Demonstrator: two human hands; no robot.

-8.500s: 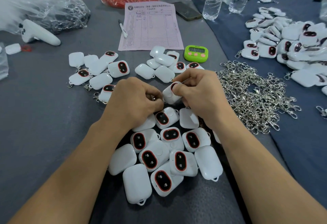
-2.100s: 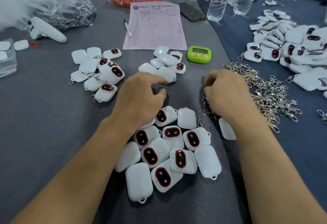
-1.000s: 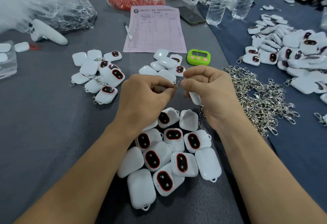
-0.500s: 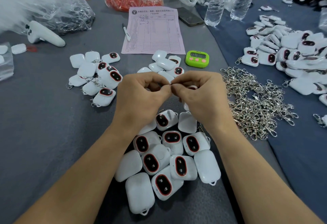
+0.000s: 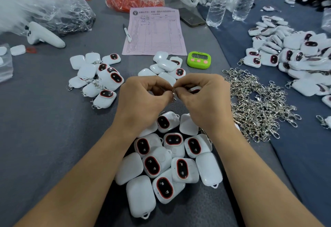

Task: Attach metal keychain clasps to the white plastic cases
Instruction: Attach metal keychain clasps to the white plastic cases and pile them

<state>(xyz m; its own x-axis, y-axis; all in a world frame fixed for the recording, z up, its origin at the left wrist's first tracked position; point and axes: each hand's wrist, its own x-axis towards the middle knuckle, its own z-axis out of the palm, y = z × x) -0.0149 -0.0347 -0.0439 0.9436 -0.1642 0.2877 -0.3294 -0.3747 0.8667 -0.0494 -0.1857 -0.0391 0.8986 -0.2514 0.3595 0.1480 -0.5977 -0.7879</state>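
The left hand [image 5: 143,101] and right hand [image 5: 206,101] pinch one clasp [image 5: 173,94] at centre; a case [image 5: 195,89] sits in the right palm. Finished cases [image 5: 109,79] lie at 10 o'clock; a bare pile [image 5: 157,162] at 6 remains.

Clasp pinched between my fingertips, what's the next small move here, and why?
Probably work the clasp ring onto the loop of the white case tucked under your right hand. The left hand and the right hand both pinch the clasp at their fingertips, with the case just behind it. They do not look joined yet, though your fingers hide the joint.
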